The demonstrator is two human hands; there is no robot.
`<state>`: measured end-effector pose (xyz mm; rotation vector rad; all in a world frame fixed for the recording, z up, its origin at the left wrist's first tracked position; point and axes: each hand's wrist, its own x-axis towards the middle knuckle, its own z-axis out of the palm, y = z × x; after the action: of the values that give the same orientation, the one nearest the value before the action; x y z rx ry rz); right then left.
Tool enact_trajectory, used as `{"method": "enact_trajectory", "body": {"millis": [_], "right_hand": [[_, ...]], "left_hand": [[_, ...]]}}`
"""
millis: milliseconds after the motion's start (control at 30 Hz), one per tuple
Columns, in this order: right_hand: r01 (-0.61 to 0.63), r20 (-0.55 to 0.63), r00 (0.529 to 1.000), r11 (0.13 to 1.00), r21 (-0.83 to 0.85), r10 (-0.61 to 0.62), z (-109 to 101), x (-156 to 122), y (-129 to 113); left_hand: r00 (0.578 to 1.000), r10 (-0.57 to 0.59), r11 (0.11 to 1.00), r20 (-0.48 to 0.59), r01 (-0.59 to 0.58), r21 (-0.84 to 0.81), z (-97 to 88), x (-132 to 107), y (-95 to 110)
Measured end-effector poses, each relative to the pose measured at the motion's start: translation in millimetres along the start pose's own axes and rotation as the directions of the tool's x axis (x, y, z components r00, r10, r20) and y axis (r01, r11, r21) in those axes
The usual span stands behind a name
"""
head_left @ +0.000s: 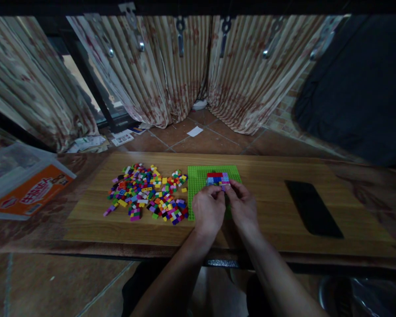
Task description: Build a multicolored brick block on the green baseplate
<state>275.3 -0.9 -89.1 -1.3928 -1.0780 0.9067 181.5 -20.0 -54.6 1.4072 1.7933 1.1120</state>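
On a green studded baseplate (198, 174) stands a small build of toy bricks (215, 176), with red on top and blue and lilac below. At its near side, a small purple brick (223, 187) shows between my fingertips. My left hand (209, 209) is closed, thumb and fingers pinched at that brick. From the other side my right hand (244, 207) pinches it too, with its fingers alongside the build. The hands hide the near part of the baseplate and most of the brick.
A wide pile of loose coloured bricks (145, 191) covers the wooden board (267, 176) left of the baseplate. A black phone-like slab (313, 209) lies at the right. A clear bin with an orange label (29, 189) stands far left. Curtains (165, 75) hang behind.
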Motion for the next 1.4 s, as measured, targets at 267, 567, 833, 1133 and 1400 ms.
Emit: {"method": "enact_trajectory", "body": {"millis": [267, 567, 833, 1133, 1400], "right_hand": [[-0.018, -0.018, 1.000, 0.999, 0.038, 0.019, 2.8, -0.6, -6.0], [-0.117, -0.065, 0.991, 0.992, 0.057, 0.121, -2.0, 3.7, 2.9], [-0.160, -0.043, 0.985, 0.979, 0.129, 0.167, -1.0, 0.7, -5.5], [-0.188, -0.063, 0.978, 0.972, 0.142, 0.198, -0.5, 1.6, -8.1], [-0.160, -0.034, 0.985, 0.972, 0.175, 0.168, -2.4, 1.9, -6.5]], "left_hand": [[0.999, -0.037, 0.999, 0.000, 0.037, 0.036, -1.2, 0.9, 2.5], [0.988, 0.154, 0.955, -0.005, -0.147, 0.259, -1.7, -2.4, 3.3], [0.967, 0.253, 0.922, 0.034, -0.251, 0.293, -1.8, 2.8, -1.8], [0.930, 0.344, 0.799, 0.132, -0.364, 0.479, -11.8, 3.1, 1.2], [0.940, 0.320, 0.801, 0.116, -0.334, 0.497, -3.9, 3.0, 4.7]]}}
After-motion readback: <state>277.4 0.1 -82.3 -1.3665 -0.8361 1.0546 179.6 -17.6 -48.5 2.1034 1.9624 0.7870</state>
